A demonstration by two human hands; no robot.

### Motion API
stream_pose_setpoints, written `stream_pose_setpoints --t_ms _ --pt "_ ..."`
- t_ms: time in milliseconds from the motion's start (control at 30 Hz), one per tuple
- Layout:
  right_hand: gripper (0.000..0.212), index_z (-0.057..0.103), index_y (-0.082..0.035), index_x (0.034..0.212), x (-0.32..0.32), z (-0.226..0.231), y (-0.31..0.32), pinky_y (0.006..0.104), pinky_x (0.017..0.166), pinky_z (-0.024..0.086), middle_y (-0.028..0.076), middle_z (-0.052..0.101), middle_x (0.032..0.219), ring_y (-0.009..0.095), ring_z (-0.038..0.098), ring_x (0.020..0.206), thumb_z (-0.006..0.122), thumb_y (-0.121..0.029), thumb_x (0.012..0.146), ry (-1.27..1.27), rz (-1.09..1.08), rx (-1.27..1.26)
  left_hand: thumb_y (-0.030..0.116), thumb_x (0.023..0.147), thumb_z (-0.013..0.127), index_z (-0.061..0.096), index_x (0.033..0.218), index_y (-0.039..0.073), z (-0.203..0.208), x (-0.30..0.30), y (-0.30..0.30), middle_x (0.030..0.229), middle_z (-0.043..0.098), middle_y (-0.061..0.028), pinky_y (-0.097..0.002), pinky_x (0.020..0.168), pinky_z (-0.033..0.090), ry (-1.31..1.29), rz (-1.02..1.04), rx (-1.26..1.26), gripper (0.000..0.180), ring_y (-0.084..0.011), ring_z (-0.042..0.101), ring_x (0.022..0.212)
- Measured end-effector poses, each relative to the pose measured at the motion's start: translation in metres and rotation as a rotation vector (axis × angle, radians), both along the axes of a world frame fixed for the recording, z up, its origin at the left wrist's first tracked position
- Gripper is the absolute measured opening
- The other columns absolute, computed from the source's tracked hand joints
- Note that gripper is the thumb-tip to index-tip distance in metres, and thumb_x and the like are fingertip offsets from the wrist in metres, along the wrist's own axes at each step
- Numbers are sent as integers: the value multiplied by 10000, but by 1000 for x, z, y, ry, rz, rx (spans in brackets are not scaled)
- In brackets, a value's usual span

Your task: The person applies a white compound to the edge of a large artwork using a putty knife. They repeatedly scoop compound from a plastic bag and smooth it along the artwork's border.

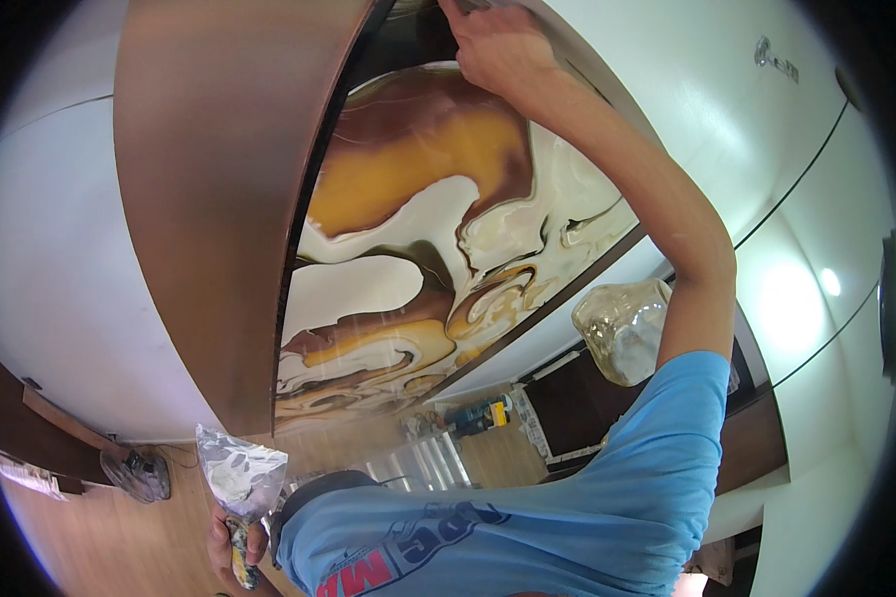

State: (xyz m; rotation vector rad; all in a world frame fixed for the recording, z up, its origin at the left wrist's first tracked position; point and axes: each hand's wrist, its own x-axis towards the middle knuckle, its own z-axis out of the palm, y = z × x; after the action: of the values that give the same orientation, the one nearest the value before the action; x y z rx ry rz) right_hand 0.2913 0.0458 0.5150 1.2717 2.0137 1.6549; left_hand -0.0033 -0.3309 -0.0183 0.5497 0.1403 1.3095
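Low on the left, my left hand (253, 544) is closed round the stained handle of a wide putty knife (241, 473). Its blade points up and is smeared with white paste. My right arm reaches up across the view. At the top edge, my right hand (503, 45) is at the upper end of a glossy swirl-patterned panel (418, 159), by a dark band. One finger stretches toward the upper left. The other fingers are cut off or hidden, so I cannot tell whether they hold anything.
A brown board (209, 179) stands left of the panel. A glass lampshade (622, 328) hangs by my right upper arm. On the wooden floor are a fan (136, 475), a blue-green tool (478, 415) and a ribbed metal platform (423, 461). Wires hang from the white ceiling (687, 60).
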Motion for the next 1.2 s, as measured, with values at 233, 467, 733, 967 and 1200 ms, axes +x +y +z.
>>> stream_pose_setpoints --t_ms 233,467,733,967,1200 --pt "906 56 123 1633 3 -14 -23 428 781 592 216 760 891 321 739 772 560 -185 946 45 -81 88 553 1055 552 425 1419 -81 1 1 3 616 578 -116 -256 335 432 43 21 42 742 -150 505 367" --pt "896 34 99 1644 -22 -4 -21 445 771 608 212 759 877 327 740 762 541 -151 948 96 -99 -15 545 1056 557 418 1430 -76 7 -1 5 624 589 -123 -258 338 436 38 -2 32 739 -154 513 371" --pt "987 -30 56 1658 12 -10 4 468 787 612 254 752 936 369 744 799 615 -183 950 94 -161 48 538 1063 549 498 1328 -92 10 7 8 580 573 -109 -254 325 421 26 24 104 686 -142 492 350" --pt "851 270 70 1596 76 -12 -8 419 699 609 174 761 872 294 753 740 641 -255 903 51 -83 112 538 1070 536 501 1325 -92 26 11 13 558 563 -97 -243 313 388 93 46 87 681 -121 476 342" --pt "705 437 -100 1590 56 -50 -70 451 798 573 136 724 1061 294 716 912 596 -179 907 273 171 -277 515 909 787 444 1394 -126 67 14 34 604 603 -155 -258 340 414 85 -122 37 874 -161 528 375"
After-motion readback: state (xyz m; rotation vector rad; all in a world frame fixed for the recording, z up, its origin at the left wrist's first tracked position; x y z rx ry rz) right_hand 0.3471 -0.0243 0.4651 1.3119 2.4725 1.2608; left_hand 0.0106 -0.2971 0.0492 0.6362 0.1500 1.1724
